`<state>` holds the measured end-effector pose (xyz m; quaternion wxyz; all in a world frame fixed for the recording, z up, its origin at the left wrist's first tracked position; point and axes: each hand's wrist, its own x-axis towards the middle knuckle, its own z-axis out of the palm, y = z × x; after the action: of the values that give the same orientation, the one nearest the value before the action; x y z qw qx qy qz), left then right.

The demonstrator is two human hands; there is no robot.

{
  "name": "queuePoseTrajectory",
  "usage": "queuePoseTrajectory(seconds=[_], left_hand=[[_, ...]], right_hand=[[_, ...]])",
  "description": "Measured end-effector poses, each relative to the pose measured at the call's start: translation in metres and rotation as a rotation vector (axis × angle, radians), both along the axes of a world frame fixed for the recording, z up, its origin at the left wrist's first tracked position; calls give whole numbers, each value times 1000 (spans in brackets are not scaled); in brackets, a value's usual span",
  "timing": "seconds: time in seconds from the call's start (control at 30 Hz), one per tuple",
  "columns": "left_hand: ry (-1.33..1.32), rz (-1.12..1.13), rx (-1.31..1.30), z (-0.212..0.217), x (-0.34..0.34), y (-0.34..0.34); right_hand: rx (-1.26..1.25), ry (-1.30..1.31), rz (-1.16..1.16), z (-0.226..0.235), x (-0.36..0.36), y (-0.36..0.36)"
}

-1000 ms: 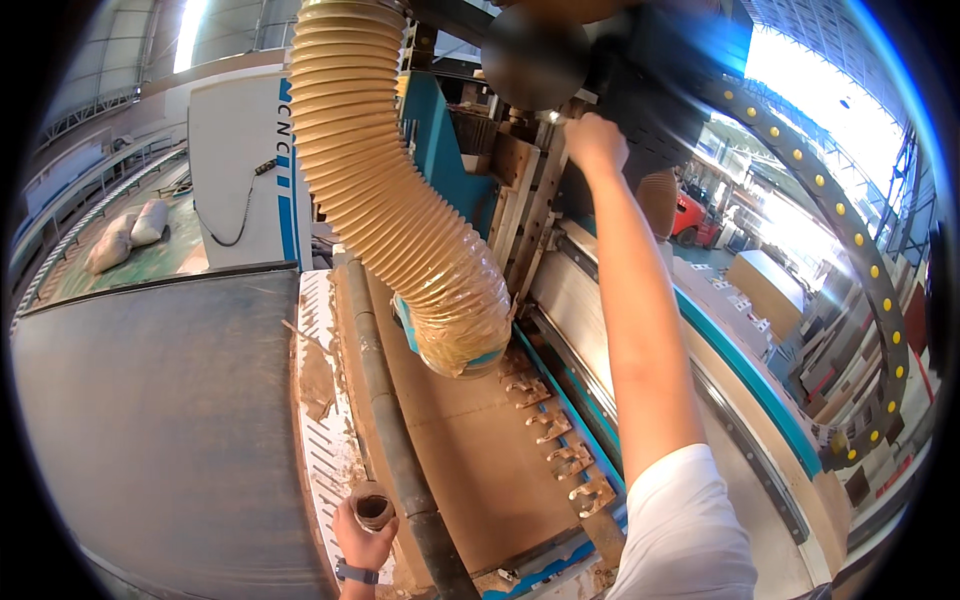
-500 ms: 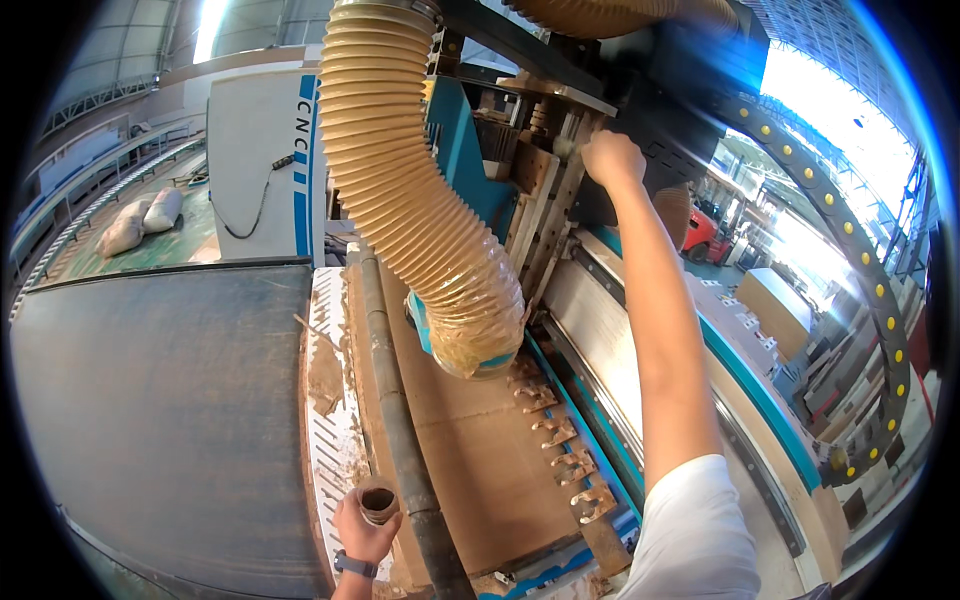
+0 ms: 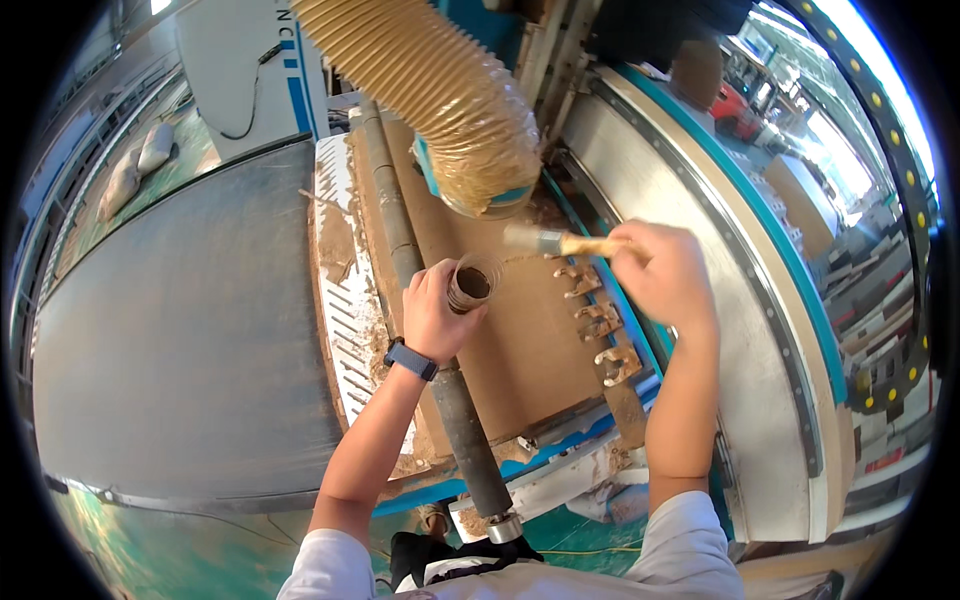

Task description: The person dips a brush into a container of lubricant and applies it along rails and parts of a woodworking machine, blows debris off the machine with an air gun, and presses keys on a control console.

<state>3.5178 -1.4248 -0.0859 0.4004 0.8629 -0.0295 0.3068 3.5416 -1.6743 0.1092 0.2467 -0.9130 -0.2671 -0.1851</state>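
Note:
My left hand (image 3: pixel 437 312) is wrapped round a clear plastic cup (image 3: pixel 478 276) with dark contents, held above the grey roller (image 3: pixel 410 250). In my right hand (image 3: pixel 665 275) is a paintbrush (image 3: pixel 585 245) with a light wooden handle, a metal band and pale bristles. The brush lies level, its bristles pointing left toward the cup but apart from it. Below both hands stretches a brown dusty board (image 3: pixel 520 350). A row of dusty tool-holder forks (image 3: pixel 600 322) runs along its right side, under my right hand.
A ribbed tan hose (image 3: pixel 430 90) wrapped in clear film comes down ahead of my hands. A dark flat table (image 3: pixel 180 330) lies at left, beside a white slotted strip (image 3: pixel 345 330). On the right runs a metal rail beam (image 3: pixel 690 220); a curved black cable chain (image 3: pixel 890 130) is beyond.
My right hand has come down from the upper machine column to beside the cup, the brush now plainly visible. My left hand has raised the cup forward and right. The view has tilted downward.

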Motion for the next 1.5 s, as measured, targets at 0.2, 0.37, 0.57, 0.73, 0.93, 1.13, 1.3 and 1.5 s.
queuePoseTrajectory(seconds=[0.2,0.37,0.57,0.73,0.93,1.13,1.3,1.5], left_hand=[[-73,-60,153,6,-2,-36],[-89,-111,242,9,1,-71],[-23,-41,62,8,34,-96],[-169,5,-14,22,78,-116],[-216,74,-188,98,112,-124],[-166,17,-286,84,79,-119],[-106,22,-205,22,24,-70],[24,139,-162,-24,-24,-29]], right_hand=[[-134,-108,139,-32,-26,-11],[-431,-69,74,-51,-23,-20],[354,354,-211,-78,-9,-71],[1148,809,-101,-113,11,-90],[1496,738,44,-84,68,-69],[753,-158,-355,-39,222,-2],[274,-221,-326,4,282,71],[142,-527,-358,-58,298,77]])
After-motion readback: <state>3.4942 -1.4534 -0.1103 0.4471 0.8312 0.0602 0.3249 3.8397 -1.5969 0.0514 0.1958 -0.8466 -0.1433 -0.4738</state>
